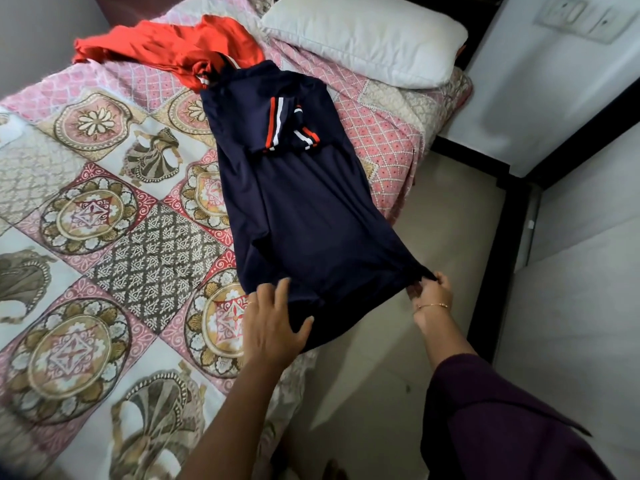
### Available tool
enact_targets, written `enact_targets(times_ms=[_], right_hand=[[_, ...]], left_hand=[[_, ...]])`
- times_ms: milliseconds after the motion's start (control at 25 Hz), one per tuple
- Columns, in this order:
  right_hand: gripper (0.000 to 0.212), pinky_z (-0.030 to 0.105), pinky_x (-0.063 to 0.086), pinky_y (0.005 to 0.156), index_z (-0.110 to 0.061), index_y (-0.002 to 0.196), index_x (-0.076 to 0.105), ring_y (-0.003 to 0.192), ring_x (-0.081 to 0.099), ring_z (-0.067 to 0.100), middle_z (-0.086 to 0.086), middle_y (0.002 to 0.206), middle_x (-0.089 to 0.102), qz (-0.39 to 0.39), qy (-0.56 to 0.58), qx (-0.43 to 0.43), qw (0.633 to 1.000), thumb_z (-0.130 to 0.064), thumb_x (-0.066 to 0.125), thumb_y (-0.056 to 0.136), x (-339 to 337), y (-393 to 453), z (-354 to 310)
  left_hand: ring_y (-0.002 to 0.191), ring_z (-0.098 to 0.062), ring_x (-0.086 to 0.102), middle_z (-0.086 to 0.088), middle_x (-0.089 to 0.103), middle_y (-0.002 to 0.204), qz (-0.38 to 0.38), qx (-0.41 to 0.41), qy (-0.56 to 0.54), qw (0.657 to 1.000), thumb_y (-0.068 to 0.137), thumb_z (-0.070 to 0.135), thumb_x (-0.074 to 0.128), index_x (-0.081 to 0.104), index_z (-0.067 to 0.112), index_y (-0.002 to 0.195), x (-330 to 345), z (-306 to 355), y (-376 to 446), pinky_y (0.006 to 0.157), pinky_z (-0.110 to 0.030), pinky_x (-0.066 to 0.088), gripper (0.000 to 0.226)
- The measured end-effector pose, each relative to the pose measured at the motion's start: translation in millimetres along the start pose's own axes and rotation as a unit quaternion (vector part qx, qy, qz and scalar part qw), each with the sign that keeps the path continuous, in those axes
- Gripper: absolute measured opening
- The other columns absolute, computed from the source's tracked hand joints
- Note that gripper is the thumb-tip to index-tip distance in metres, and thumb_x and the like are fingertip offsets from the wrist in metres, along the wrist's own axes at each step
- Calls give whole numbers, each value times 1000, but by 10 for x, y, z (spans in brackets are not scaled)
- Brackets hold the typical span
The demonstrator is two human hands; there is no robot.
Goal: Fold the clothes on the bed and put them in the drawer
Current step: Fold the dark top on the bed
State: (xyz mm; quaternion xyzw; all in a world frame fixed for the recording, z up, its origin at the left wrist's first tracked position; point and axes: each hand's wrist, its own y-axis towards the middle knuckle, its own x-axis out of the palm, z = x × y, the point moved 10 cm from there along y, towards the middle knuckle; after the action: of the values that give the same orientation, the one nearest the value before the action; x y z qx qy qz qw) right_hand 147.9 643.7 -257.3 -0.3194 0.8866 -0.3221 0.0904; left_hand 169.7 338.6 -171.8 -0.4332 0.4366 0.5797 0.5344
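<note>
A navy blue shirt lies lengthwise near the right edge of the bed. Both sleeves, trimmed with red and white stripes, are folded in over its upper part. Its bottom hem hangs past the bed's edge. My left hand rests with fingers spread on the hem's left part. My right hand pinches the hem's right corner and pulls it taut over the floor. A crumpled red garment lies at the far end of the bed, touching the shirt's collar.
A white pillow sits at the head of the bed. Bare tiled floor runs along the bed's right side, bounded by a white wall with dark trim. The patterned bedspread covers the rest of the bed.
</note>
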Motion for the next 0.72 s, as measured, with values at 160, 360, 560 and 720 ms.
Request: enact_targets(times_ms=[160, 360, 560, 720], right_hand=[[35, 32, 46, 68, -14, 72, 41, 71, 53, 18, 7, 79, 52, -39, 47, 32, 998, 13, 29, 90, 56, -73, 119], [44, 25, 47, 63, -16, 68, 51, 74, 55, 18, 5, 82, 56, 10, 1, -37, 999, 17, 25, 79, -113, -145, -84], [38, 17, 43, 73, -9, 61, 55, 71, 54, 4, 3, 76, 55, -63, -140, -204, 967, 18, 31, 73, 182, -471, -346], [11, 22, 43, 61, -10, 67, 47, 57, 53, 13, 13, 63, 52, -224, -253, -308, 890, -2, 46, 74, 519, -857, -79]], left_hand=[[116, -29, 44, -10, 47, 124, -233, -10, 31, 972, 95, 31, 48, 25, 21, 147, 525, 77, 11, 90, -37, 43, 58], [94, -25, 60, -2, 65, 100, -288, 185, 42, 939, 84, 39, 32, 60, 18, 100, 604, 511, -338, 68, -30, 39, 38], [78, -26, 62, -6, 66, 81, -247, 20, -202, 948, 97, 36, 45, 62, 11, 93, 487, 491, -185, 67, -35, 46, 30], [81, -19, 60, -9, 63, 91, -222, -227, -552, 771, 98, 33, 45, 63, 7, 95, 617, 680, 26, 73, -31, 52, 32]])
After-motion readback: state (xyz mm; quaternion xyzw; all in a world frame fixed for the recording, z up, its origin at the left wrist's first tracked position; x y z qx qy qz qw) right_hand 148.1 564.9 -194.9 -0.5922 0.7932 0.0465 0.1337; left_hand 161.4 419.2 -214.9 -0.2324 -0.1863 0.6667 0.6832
